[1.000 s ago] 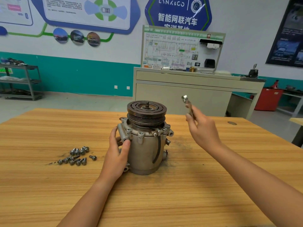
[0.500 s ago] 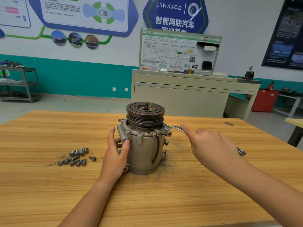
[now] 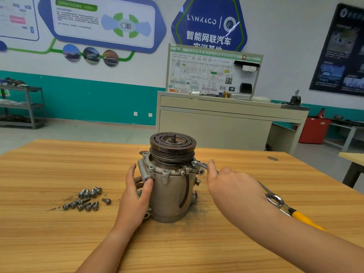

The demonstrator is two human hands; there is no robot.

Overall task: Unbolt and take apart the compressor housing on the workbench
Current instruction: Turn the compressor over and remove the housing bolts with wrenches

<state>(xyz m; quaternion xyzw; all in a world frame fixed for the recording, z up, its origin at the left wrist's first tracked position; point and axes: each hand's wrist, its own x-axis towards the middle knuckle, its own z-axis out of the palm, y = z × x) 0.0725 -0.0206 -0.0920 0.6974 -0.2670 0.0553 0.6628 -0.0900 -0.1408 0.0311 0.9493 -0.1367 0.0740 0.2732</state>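
Down from a second ago, the right hand [image 3: 232, 184] is gripping the wrench [image 3: 203, 165] on a flange bolt [image 3: 194, 164]; the left hand [image 3: 136, 194] is clasping the heavy-looking, rigid compressor housing [image 3: 171, 196] standing on the table [image 3: 59, 233].

We find bare workbench [image 3: 49, 170] left of the compressor [image 3: 171, 196], broken only by loose bolts [image 3: 86, 199] well apart. The left hand [image 3: 136, 194] blocks its left wall; the right hand [image 3: 230, 184], wrench [image 3: 202, 165] and a yellow-handled tool [image 3: 303, 217], possibly a screwdriver, crowd the right side.
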